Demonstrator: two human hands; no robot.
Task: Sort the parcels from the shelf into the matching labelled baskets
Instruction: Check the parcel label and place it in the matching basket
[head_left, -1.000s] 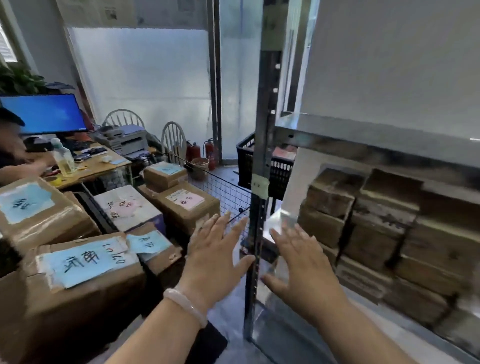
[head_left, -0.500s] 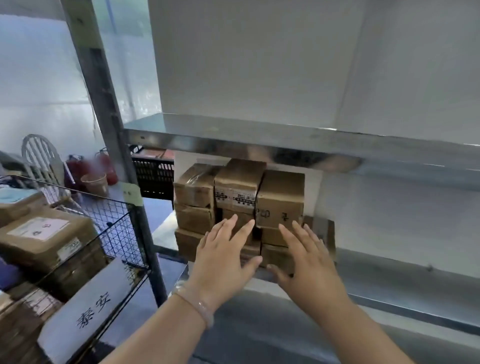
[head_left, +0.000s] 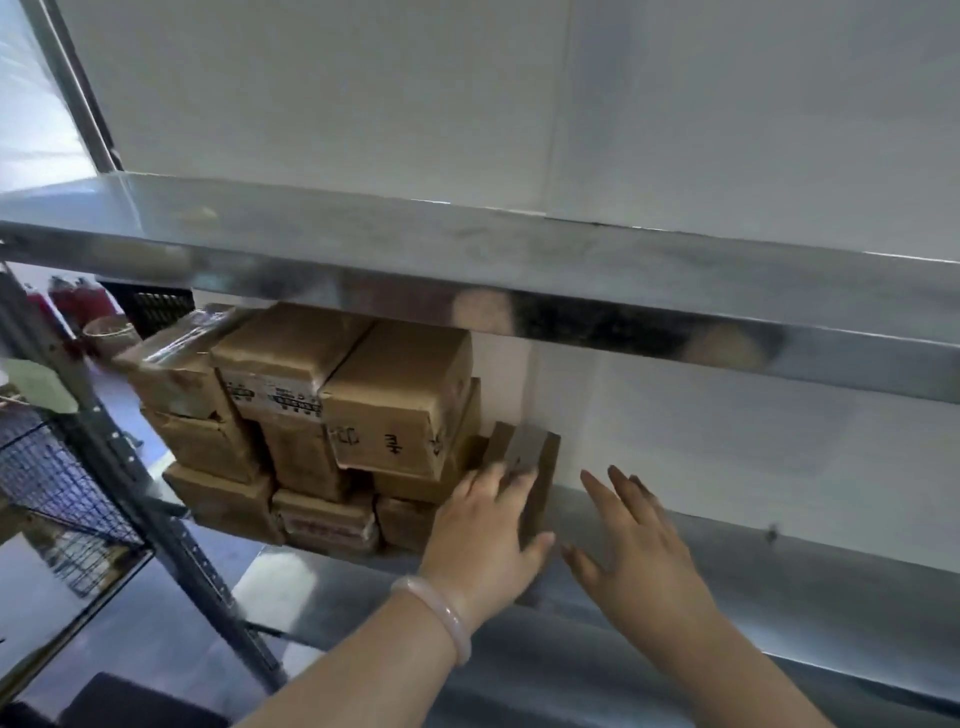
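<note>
Several brown cardboard parcels are stacked at the left end of the metal shelf. A slim brown parcel stands upright against the right side of the stack. My left hand, with a pale bracelet on the wrist, lies flat on the front of this slim parcel, fingers straight and thumb spread to the right. My right hand hovers open over the bare shelf just right of the parcel, fingers spread, touching nothing.
An upper shelf board hangs low over the stack. The shelf's perforated steel post runs down at left, with a black wire basket beyond it. A white wall backs the shelf. Red extinguishers stand far left.
The view swung from the labelled baskets to the shelf. Both hands moved forward and right; my left hand now touches the slim upright parcel, my right hand is beside it.
</note>
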